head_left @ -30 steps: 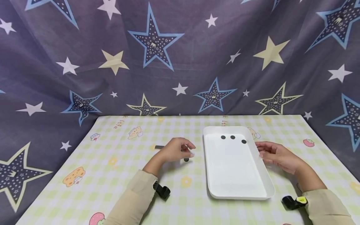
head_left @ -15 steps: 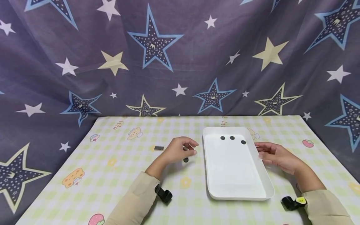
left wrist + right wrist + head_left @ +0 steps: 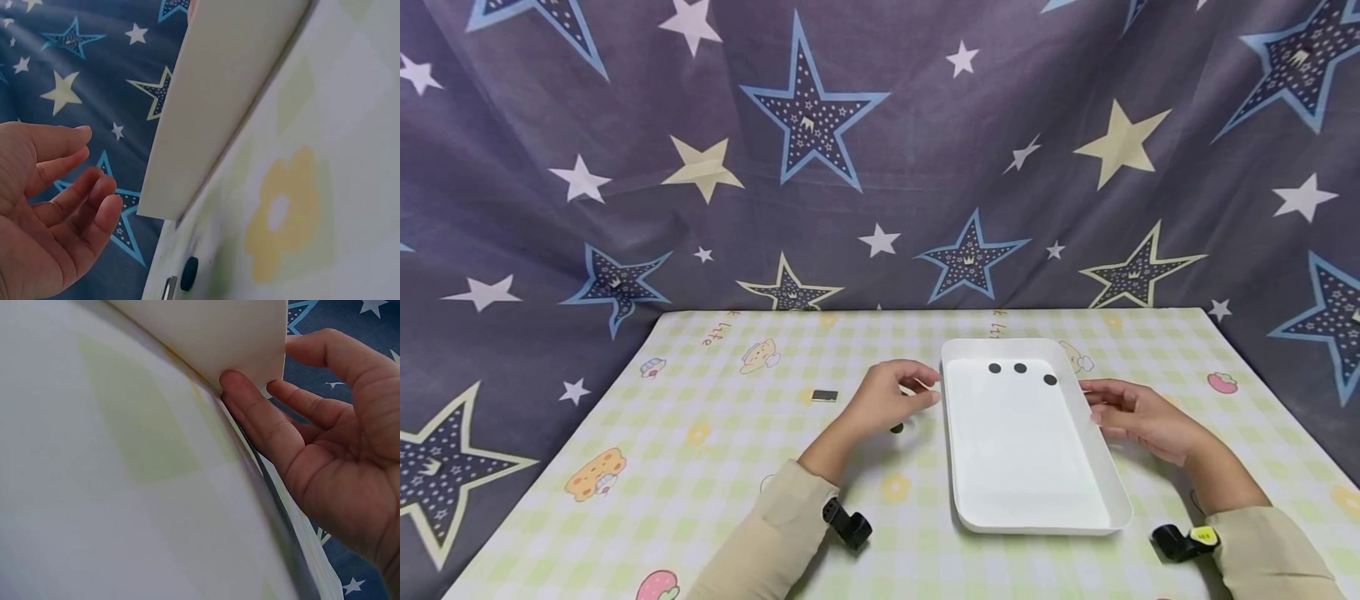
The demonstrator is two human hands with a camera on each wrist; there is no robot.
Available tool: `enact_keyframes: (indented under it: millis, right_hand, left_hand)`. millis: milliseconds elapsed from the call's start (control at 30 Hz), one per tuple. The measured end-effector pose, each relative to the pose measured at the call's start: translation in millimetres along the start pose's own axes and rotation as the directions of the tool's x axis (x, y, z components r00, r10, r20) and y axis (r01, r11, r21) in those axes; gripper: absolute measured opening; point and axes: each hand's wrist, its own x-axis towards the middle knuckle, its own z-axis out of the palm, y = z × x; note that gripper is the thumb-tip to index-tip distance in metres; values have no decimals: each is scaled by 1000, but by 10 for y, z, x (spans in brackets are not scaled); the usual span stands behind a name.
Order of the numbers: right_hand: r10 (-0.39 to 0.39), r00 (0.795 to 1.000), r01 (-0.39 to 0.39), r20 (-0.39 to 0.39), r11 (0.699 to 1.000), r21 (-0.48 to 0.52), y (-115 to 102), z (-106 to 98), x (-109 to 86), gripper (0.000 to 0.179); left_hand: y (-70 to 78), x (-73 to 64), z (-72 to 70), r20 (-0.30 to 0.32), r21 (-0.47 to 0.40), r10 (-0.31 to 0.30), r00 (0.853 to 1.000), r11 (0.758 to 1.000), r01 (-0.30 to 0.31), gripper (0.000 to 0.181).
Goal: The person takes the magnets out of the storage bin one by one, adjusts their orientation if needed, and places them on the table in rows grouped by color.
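Observation:
A shallow white tray [image 3: 1030, 450] lies on the table with three small black discs [image 3: 1020, 368] near its far end. My left hand [image 3: 887, 398] hovers beside the tray's left wall, fingers loosely bent and apparently holding nothing; the left wrist view shows a gap between its fingertips and the tray wall [image 3: 212, 94]. Below that hand another black disc [image 3: 897, 428] lies on the cloth, partly hidden. Fingertips of my right hand [image 3: 1142, 417] touch the outside of the tray's right wall, as the right wrist view confirms, with fingers relaxed.
A small dark rectangular piece with a pale edge [image 3: 824, 396] lies left of my left hand. The table wears a green-checked cloth [image 3: 700, 492] with printed cartoons. Behind it hangs a star-patterned curtain [image 3: 917, 150]. Black wrist cameras [image 3: 847, 525] sit at both sleeves.
My left hand has moved right, closer to the tray's left wall, uncovering more of the dark rectangular piece. The right hand and the tray stay where they were.

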Motion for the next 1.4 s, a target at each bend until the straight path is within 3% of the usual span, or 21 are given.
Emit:
enact_keyframes:
  millis: [300,533,867,1400]
  right_hand:
    - [4,1000,-4,1,1000,-2,-7,-6,-10,58]
    - [8,1000,-8,2,1000,10,-7,2,-10,58]
    - [2,1000,-2,0,1000,12,-4,6,-9,58]
    - [-4,1000,3,12,999,37,20,-7,3,57]
  left_hand:
    - [143,105,46,-3,57,10,1000,998,-10,21]
    - [221,225,115,20,7,46,999,999,-46,20]
    - [270,401,207,45,12,28,999,1000,-28,22]
    - [344,608,333,41,-7,-52,998,999,53,22]
